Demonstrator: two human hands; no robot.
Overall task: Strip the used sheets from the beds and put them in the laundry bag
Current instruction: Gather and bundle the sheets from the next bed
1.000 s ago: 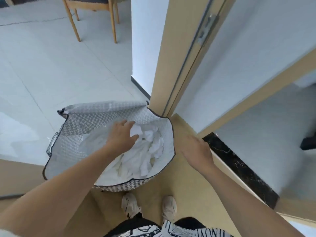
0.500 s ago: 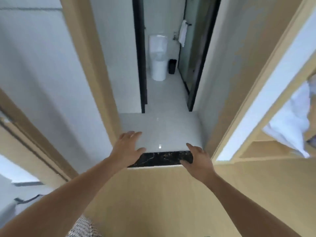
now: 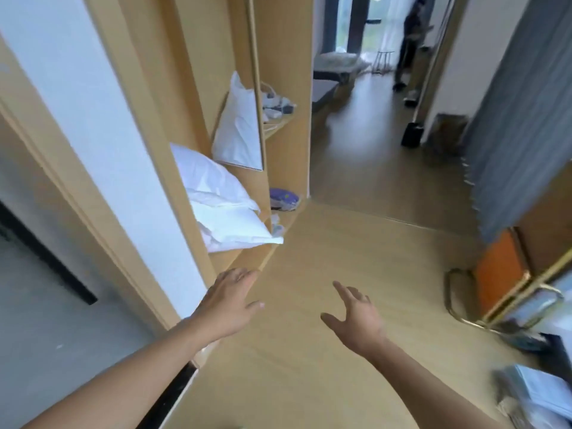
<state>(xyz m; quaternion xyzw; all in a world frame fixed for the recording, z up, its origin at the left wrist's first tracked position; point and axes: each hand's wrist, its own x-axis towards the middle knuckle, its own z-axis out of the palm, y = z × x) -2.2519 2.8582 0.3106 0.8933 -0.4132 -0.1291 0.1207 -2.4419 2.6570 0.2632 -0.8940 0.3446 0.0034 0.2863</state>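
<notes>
Both of my hands hang in front of me over a wooden floor and hold nothing. My left hand (image 3: pixel 229 301) has its fingers stretched out near the base of a wooden wardrobe. My right hand (image 3: pixel 356 317) is spread open to its right. White pillows (image 3: pixel 223 209) lie stacked on a low wardrobe shelf. A bed (image 3: pixel 337 65) shows far down the hallway. The laundry bag is out of view.
A white plastic bag (image 3: pixel 238 131) stands on a higher shelf. A person (image 3: pixel 408 41) stands at the far end of the hall. A gold-framed cart with an orange panel (image 3: pixel 498 283) is at the right, below a grey curtain (image 3: pixel 520 119). A tiled doorway (image 3: pixel 46 305) opens at the left.
My view has swung from the laundry bag, past the bathroom doorway, to the hallway and wardrobe. My left hand has left the white sheets in the bag; both hands are now empty.
</notes>
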